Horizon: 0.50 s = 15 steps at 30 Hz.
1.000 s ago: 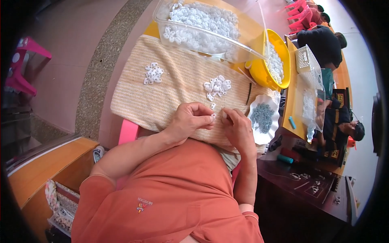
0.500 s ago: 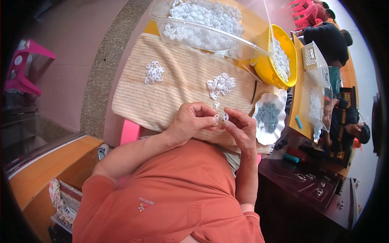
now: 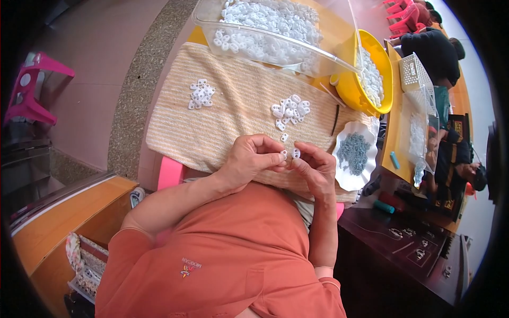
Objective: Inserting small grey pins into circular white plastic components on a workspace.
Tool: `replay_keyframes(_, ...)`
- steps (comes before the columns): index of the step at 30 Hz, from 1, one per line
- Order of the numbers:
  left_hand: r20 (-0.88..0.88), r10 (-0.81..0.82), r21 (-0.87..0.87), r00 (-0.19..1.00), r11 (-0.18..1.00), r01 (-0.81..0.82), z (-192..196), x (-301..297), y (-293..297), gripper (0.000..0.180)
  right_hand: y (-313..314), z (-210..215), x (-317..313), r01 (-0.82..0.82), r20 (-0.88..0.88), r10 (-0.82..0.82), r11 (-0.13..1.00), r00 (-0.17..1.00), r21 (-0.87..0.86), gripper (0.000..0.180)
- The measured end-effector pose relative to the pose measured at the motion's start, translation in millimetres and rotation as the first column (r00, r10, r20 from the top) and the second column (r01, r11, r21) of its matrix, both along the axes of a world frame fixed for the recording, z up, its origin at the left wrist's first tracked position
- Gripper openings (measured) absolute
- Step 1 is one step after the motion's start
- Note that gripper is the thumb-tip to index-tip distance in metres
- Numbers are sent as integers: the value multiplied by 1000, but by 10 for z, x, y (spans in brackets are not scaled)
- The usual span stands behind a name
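The left hand [image 3: 252, 159] and right hand [image 3: 317, 167] each pinch a small white ring [image 3: 296, 153] over the towel [image 3: 238, 111]. Loose grip may drop it; misalignment would likely prevent joining.

Two small white plastic rings are pinched at the fingertips, one [image 3: 284, 155] in the left hand [image 3: 253, 159], the other [image 3: 296, 153] in the right hand [image 3: 317, 168], held side by side and almost touching, just above the near edge of the beige striped towel [image 3: 233, 116]. Each is a tiny, flattish loop, too small to make out in detail. Just beyond them on the towel lies a loose cluster of the same white rings [image 3: 290, 110], with a smaller heap [image 3: 201, 94] well off to the left.
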<state>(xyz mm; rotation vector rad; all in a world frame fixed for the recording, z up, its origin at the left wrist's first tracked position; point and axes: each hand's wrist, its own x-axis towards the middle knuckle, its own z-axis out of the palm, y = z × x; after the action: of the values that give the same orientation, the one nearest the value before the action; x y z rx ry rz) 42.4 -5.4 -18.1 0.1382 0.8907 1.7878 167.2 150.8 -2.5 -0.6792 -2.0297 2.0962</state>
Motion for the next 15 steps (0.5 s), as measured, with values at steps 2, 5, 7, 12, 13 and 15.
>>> replay_keyframes(2,13,6,2,1000,1000,-6,3,0,1,15,-15,5,-4,19,-30,-21,998,999,-62,33)
replay_keyframes(5,4,10,-7,1000,1000,-10,12,-1,3,16,-3,-40,5,9,-45,-12,997,999,-79,33)
replay_keyframes(7,2,10,-10,1000,1000,-9,8,0,3,16,-6,-41,6,9,-46,-13,996,999,-91,33)
replay_keyframes(12,3,5,-1,1000,1000,-5,5,0,5,16,-1,-64,22,4,-59,-11,993,998,-121,34)
replay_keyframes(13,0,3,-2,1000,1000,-3,5,0,4,16,1,-72,26,3,-51,-10,992,999,-126,34)
replay_keyframes(15,-3,2,-2,1000,1000,-2,3,2,2,16,-3,-71,26,2,-43,-8,991,999,-132,34)
